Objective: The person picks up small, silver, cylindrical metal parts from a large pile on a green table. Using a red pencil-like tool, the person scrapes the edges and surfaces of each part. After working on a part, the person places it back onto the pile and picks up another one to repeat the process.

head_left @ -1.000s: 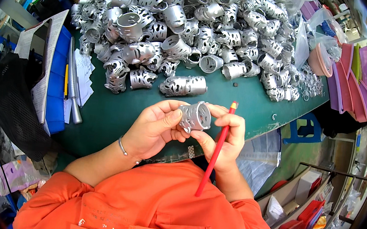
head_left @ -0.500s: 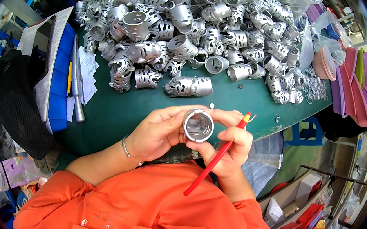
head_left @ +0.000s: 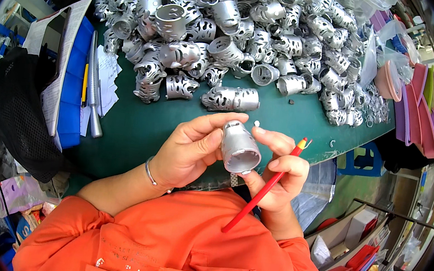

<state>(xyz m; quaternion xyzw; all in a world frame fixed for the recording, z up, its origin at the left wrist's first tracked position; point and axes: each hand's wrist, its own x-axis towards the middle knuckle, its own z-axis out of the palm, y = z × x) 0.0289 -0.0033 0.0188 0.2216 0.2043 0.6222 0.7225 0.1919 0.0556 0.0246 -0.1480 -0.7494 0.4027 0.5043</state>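
1. Leaning over the worktop (head_left: 136,139), the person wears an orange top (head_left: 163,231), both forearms reaching forward; a silver bangle (head_left: 149,173) circles the left wrist.
2. Slanting across the right palm is a red pencil (head_left: 255,201), its yellow-collared tip up and a thin curled strip beside it; the right hand's (head_left: 283,170) grip is closed around this pencil.
3. Between the hands, above the near part of the worktop, is a silver cutout cylinder (head_left: 234,137), tilted with one open end toward the viewer. The left hand's (head_left: 195,142) grip is closed on it, thumb against fingers; the right thumb appears to touch its lower rim.
4. Just beyond lies a small white bit (head_left: 256,123).
5. Further out, similar cylinders (head_left: 230,99) lie lined up end to end, with a spotted piece (head_left: 181,87) left of them.
6. On the left side stand a blue tray (head_left: 75,92), a yellow pencil (head_left: 85,83), a long silver tool (head_left: 93,92) and white papers (head_left: 107,77).
7. Across the far side spreads a large heap of silver cylinders (head_left: 225,14).
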